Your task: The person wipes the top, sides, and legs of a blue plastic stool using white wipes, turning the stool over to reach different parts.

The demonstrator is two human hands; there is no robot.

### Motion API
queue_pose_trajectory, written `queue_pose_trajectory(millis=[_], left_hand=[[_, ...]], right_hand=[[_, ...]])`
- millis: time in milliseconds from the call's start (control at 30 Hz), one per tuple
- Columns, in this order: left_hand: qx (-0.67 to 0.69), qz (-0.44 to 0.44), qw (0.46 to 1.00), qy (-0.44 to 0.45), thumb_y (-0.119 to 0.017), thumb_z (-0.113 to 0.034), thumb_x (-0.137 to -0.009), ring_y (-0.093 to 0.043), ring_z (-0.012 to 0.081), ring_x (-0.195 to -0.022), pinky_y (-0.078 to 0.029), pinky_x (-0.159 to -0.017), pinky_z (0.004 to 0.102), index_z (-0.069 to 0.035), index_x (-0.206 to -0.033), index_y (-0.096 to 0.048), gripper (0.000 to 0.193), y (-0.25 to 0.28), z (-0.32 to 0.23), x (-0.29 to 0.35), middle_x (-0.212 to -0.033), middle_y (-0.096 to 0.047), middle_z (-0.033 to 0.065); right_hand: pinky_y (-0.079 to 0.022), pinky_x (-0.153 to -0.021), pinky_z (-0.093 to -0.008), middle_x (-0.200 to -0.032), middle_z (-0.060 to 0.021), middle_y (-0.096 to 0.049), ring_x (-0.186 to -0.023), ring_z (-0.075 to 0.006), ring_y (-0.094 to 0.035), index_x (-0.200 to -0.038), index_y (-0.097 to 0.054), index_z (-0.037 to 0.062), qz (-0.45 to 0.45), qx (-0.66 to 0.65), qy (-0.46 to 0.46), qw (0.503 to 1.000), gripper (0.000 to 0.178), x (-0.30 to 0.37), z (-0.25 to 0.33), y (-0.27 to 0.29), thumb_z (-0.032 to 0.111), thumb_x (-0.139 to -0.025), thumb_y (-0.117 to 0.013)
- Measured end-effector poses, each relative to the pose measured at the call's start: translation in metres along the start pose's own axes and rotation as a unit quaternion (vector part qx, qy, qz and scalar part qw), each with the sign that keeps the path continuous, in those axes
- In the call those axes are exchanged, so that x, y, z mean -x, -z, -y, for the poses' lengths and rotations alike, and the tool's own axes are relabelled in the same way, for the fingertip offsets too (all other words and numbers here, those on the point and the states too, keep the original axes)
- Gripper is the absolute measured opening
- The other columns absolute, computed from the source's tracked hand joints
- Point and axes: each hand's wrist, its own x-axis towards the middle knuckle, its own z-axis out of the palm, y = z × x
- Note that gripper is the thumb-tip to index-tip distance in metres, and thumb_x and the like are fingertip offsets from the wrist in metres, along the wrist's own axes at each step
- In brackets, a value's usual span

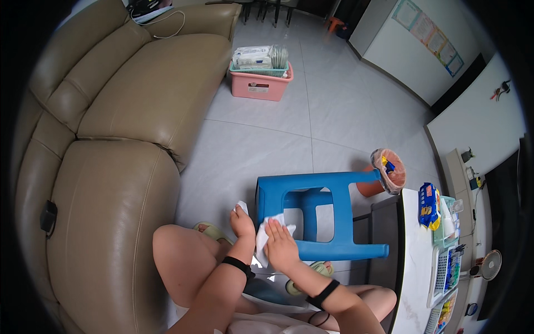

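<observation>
A blue plastic stool [344, 214] lies tipped on its side on the floor in front of me, its legs pointing right. My right hand [282, 247] presses a white wipe [262, 245] against the stool near its lower left corner, the fingers laid along the cloth. Just left of the stool is my left hand [242, 224], its fingers curled round another white piece of wipe [242, 206] that pokes out above them. Whether the two white pieces are joined cannot be seen. The stool's left face is mostly hidden from this angle.
A brown leather sofa [119, 206] runs along the left. Ahead stands a pink bin [258, 88] of packages. A lined trash can [392, 172] sits beyond the stool. On the right, a white-topped table [414, 267] carries a blue wipes pack [428, 206] and baskets.
</observation>
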Motion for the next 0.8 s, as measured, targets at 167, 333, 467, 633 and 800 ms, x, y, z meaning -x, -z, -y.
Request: queue_pose_trajectory(millis=[167,333,467,633,800], left_hand=[[-0.006,0.07,0.998,0.006,-0.045,-0.038,-0.096,-0.061,0.0426,-0.098,-0.046,-0.087,0.0451,0.006,-0.103,-0.062,0.048,0.006,0.012,0.018,-0.105,-0.064,0.0279],[-0.225,0.148,0.959,-0.09,-0.061,-0.041,-0.086,-0.056,0.0386,-0.109,-0.046,-0.092,0.0435,-0.002,-0.114,-0.061,0.048,0.025,-0.006,0.056,-0.114,-0.06,0.0235],[-0.248,0.246,0.923,-0.16,-0.071,-0.037,-0.077,-0.053,0.0392,-0.112,-0.045,-0.095,0.0439,-0.005,-0.124,-0.056,0.058,0.03,0.006,0.043,-0.117,-0.058,0.0224],[-0.121,0.49,0.863,0.017,-0.081,-0.016,-0.062,-0.057,0.0276,-0.114,-0.047,-0.095,0.0375,-0.007,-0.135,-0.048,0.08,0.041,0.015,0.014,-0.121,-0.061,0.0163],[-0.073,0.567,0.82,-0.032,-0.092,-0.028,-0.052,-0.057,0.026,-0.116,-0.046,-0.098,0.0352,0.001,-0.139,-0.04,0.105,0.047,0.042,0.006,-0.127,-0.058,0.0179]], right_hand=[[-0.017,-0.118,-0.0404,-0.154,-0.0155,-0.03,-0.144,-0.026,-0.025,-0.142,-0.038,-0.0023,-0.004,-0.027,-0.116,0.993,0.057,-0.112,-0.022,-0.005,0.029,-0.095,-0.044],[-0.019,-0.118,-0.0396,-0.152,-0.0166,-0.032,-0.143,-0.0274,-0.027,-0.141,-0.038,-0.0027,-0.02,-0.062,-0.097,0.993,0.055,-0.114,-0.045,-0.014,0.027,-0.095,-0.046],[-0.035,-0.111,-0.043,-0.138,-0.0194,-0.051,-0.132,-0.032,-0.044,-0.127,-0.054,-0.0031,-0.062,-0.072,-0.017,0.995,0.043,-0.066,-0.044,-0.005,0.02,-0.09,-0.053],[-0.036,-0.11,-0.0423,-0.137,-0.018,-0.052,-0.132,-0.03,-0.045,-0.127,-0.055,-0.0011,-0.018,-0.092,-0.001,0.996,0.043,-0.022,-0.029,0.005,0.02,-0.089,-0.053],[-0.028,-0.115,-0.0398,-0.146,-0.013,-0.043,-0.138,-0.0253,-0.038,-0.134,-0.051,0.0024,-0.017,-0.058,-0.02,0.998,0.046,-0.08,-0.02,-0.003,0.019,-0.092,-0.047]])
